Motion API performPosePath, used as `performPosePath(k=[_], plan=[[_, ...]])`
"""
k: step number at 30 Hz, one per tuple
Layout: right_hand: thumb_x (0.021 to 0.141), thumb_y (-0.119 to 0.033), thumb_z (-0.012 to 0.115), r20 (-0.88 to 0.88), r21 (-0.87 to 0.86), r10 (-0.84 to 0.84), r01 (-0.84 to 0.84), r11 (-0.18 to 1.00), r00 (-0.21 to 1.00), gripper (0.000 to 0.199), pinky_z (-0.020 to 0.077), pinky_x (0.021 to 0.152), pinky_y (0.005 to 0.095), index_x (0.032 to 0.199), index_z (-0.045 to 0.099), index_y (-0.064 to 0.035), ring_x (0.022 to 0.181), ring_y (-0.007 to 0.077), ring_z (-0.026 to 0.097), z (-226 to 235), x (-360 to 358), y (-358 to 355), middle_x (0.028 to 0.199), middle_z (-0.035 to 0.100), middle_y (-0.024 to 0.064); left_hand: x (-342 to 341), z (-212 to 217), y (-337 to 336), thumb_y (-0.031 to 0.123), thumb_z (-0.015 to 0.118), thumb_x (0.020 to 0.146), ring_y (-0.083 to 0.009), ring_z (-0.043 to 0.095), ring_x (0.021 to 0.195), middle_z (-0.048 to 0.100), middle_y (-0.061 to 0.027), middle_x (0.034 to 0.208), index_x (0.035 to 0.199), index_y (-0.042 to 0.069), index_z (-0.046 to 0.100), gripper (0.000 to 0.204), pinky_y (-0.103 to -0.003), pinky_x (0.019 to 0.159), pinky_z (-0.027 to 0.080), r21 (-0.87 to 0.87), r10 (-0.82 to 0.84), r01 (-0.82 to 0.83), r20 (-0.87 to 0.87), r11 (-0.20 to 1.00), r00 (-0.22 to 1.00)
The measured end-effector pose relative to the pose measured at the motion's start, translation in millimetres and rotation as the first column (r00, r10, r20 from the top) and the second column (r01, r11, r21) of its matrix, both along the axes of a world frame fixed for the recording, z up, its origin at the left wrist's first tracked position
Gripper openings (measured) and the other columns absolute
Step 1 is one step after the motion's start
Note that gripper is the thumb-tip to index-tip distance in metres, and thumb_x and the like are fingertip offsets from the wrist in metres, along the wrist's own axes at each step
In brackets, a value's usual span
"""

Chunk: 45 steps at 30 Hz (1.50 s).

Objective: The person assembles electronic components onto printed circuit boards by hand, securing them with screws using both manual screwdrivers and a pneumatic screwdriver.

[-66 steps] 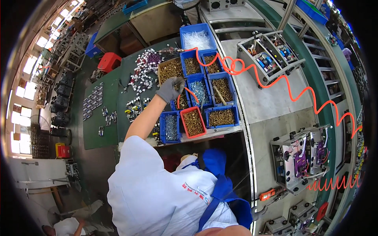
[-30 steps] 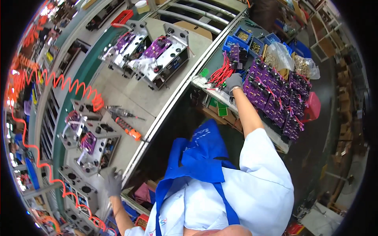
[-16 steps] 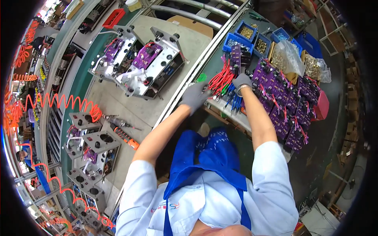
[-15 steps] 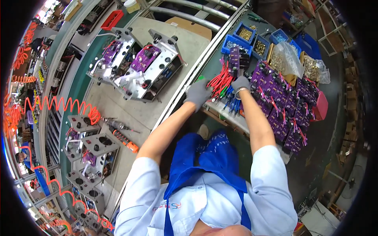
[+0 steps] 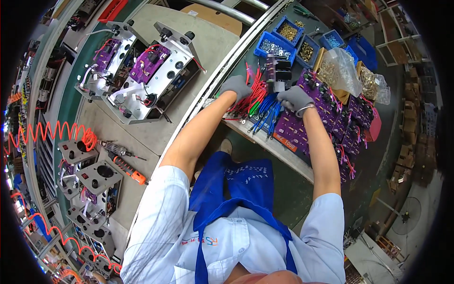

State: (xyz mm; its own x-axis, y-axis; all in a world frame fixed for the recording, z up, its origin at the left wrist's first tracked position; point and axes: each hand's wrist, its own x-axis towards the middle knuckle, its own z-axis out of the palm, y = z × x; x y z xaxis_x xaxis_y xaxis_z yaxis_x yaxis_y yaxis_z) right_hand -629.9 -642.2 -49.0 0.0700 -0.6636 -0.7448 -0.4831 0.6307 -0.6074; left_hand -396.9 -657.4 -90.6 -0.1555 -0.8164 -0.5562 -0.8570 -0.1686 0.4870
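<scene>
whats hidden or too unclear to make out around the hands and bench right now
All in the head view:
- Left hand: its glove hides whether the fingers grip the red wires.
- Right hand: its own back hides anything between the fingers.
- Pink-red bin: partly behind purple boards.
- Red tray: cut off by the top edge.
- Brass-coloured pieces: too small to identify.

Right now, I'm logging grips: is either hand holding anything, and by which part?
Cannot tell: left hand at the red cables, right hand by the blue cables, any grip hidden.
</scene>
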Motion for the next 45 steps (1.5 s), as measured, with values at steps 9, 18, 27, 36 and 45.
performPosePath(k=[9,18,27,36,45], plan=[[0.075,-0.015,0.059,0.109,-0.152,-0.014,0.031,0.988,0.994,0.017,0.0275,0.036,0.0208,0.066,0.059,-0.0006,0.038,0.0056,0.04,84.4,-41.6,34.9,0.051,0.049,0.0004,15.6,-0.5,16.6,0.031,0.057,0.069,-0.0378,0.064,0.079,0.063,-0.0278,0.084,0.084,-0.005,0.066,0.04,-0.041,0.07,0.049,-0.093,0.127,-0.138,-0.108,0.986,0.986],[0.085,-0.011,0.056,0.367,-0.26,-0.218,0.325,0.909,0.904,0.03,0.0416,0.046,0.0172,0.111,0.056,0.0036,0.056,0.0053,0.052,83.0,8.4,99.9,0.081,0.061,0.0047,10.9,33.4,55.0,0.026,0.054,0.082,-0.0368,0.061,0.078,0.063,-0.0207,0.082,0.09,0.001,0.06,0.027,-0.044,0.072,0.047,-0.189,0.34,-0.427,-0.368,0.884,0.865],[0.087,-0.008,0.057,0.328,-0.479,-0.141,0.293,0.828,0.934,0.025,0.0459,0.049,0.02,0.11,0.058,0.0011,0.057,0.007,0.056,68.6,61.3,118.9,0.072,0.058,0.0019,19.9,53.7,85.8,0.011,0.063,0.084,-0.0193,0.062,0.083,0.065,-0.0089,0.092,0.1,0.006,0.064,0.017,-0.031,0.077,0.048,-0.48,-0.124,-0.408,-0.751,0.776,0.648],[0.091,-0.019,0.057,0.543,-0.387,0.011,0.239,0.89,0.84,0.02,0.0439,0.048,0.0201,0.092,0.063,-0.0004,0.056,0.0051,0.056,94.7,125.5,141.0,0.068,0.06,0.0012,55.5,116.4,162.7,0.016,0.058,0.089,-0.0122,0.058,0.087,0.064,-0.0085,0.096,0.098,-0.001,0.063,0.02,-0.028,0.079,0.048,0.474,0.504,-0.469,-0.861,0.745,-0.07],[0.089,-0.022,0.06,0.485,-0.365,0.502,-0.356,0.86,0.716,0.021,0.0383,0.046,0.0168,0.092,0.066,-0.0027,0.052,0.0027,0.049,122.1,244.0,151.6,0.063,0.055,-0.0019,146.9,133.2,277.7,0.019,0.058,0.089,-0.0095,0.056,0.073,0.063,-0.0036,0.082,0.099,-0.001,0.063,0.023,-0.027,0.066,0.048,-0.143,0.424,-0.779,-0.771,0.611,0.474]])
